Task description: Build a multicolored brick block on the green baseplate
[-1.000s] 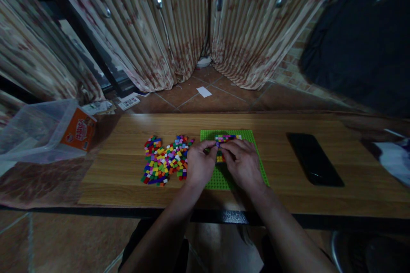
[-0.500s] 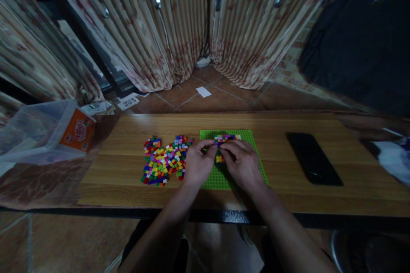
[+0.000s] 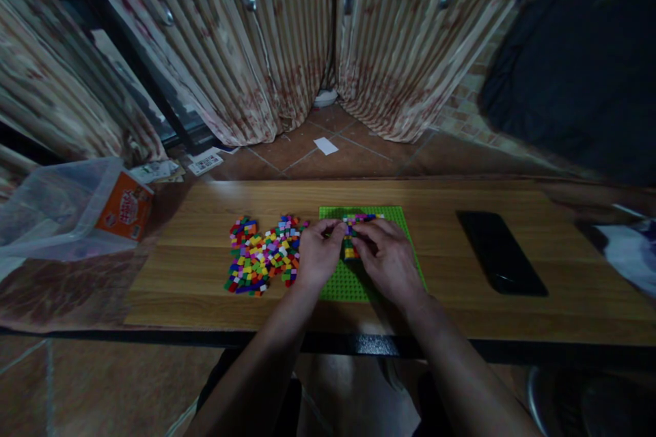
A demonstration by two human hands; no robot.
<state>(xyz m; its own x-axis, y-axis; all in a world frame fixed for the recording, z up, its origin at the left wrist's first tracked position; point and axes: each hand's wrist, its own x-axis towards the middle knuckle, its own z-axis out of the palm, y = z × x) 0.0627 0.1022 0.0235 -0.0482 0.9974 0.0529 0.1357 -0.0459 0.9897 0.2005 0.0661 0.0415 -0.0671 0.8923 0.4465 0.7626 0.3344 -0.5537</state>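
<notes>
A green studded baseplate point(image 3: 348, 290) lies on the wooden table, with small coloured toy bricks point(image 3: 350, 246) built up on its upper middle part. Both hands meet over these bricks. My left hand point(image 3: 318, 256) is at their left side, thumb and forefinger pinched together at the brickwork. From the right, my right hand point(image 3: 390, 259) reaches over them with bent fingers closed toward the same spot. Whatever sits between the fingertips is too small and covered to make out. A loose pile of multicoloured bricks point(image 3: 269, 249) spreads just left of my left hand.
On the right of the wooden table point(image 3: 174, 239) lies a black flat device point(image 3: 501, 252). A clear plastic box point(image 3: 66, 215) with an orange label stands beyond the left end. Curtains point(image 3: 287, 48) hang behind, and a white paper point(image 3: 326, 145) is on the floor.
My left fingertips have drawn slightly left from the right ones, showing a little more of the brickwork between the hands. The brick pile and baseplate stay in place.
</notes>
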